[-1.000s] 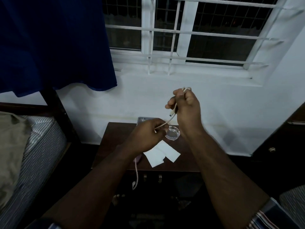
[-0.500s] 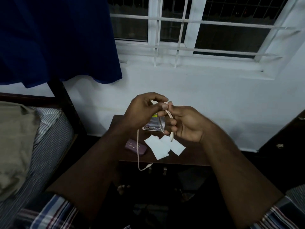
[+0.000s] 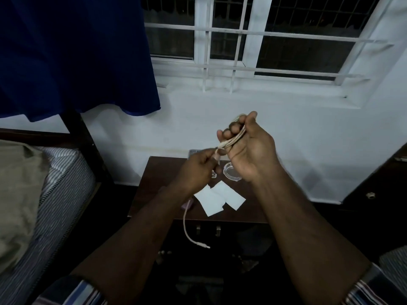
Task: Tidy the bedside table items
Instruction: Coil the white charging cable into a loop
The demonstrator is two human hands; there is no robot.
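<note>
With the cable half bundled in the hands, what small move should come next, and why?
Probably one more wrap: the right hand grips several loops of the cable, the left hand pinches the strand, and a loose tail with its plug hangs below the bedside table.

Deep blue cloth curtain [image 3: 72, 53]: plain, no pattern. Barred window frame [image 3: 248, 40]: white; panes behind black. Plastered wall [image 3: 176, 128]: white, greyish in dim light. Dark brown wooden worktop [image 3: 163, 172]. Square paper slips [image 3: 218, 199] on it: white. Thin charging cable [image 3: 186, 225]: pale pinkish cream, lighter plug tip. Small flat case [image 3: 188, 204] at worktop edge: pink-mauve. Round shallow dish [image 3: 232, 172]: clear glass. Mattress [image 3: 59, 194]: grey-and-white narrow stripes. Folded sheet [image 3: 17, 194]: olive beige. Shirt sleeves [image 3: 361, 289]: striped, blue, white, red.
</note>
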